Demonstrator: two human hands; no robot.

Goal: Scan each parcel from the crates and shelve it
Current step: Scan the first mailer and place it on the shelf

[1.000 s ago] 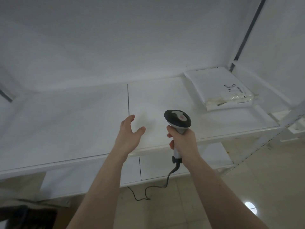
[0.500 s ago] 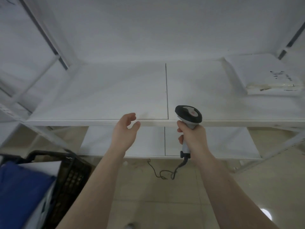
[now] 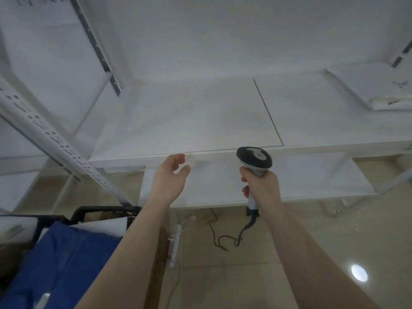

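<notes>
A white metal shelving unit fills most of the view, its upper shelf (image 3: 200, 121) a broad board split by a thin dark seam, with a lower shelf (image 3: 312, 181) beneath it and a perforated upright (image 3: 55, 148) slanting down the left side. On the far right of the upper shelf lies a white parcel (image 3: 370, 85), flat, partly cut off by the frame edge, with small dark print on its label. At the lower left stands a black crate (image 3: 104, 211) holding a blue parcel (image 3: 66, 259) and a white one (image 3: 102, 227) behind it — the blue one takes up most of the opening. On the tiled floor (image 3: 289, 253) a white power strip (image 3: 176, 239) lies near a loop of dark cable (image 3: 223, 239) that runs up to the scanner (image 3: 254, 159). The right hand (image 3: 263, 188) is wrapped round the scanner's pale handle, its dark head level with the upper shelf's front edge. The left hand (image 3: 170, 177) hangs in the air just before that edge, fingers loosely curved and apart, holding nothing — well clear of the scanner.
</notes>
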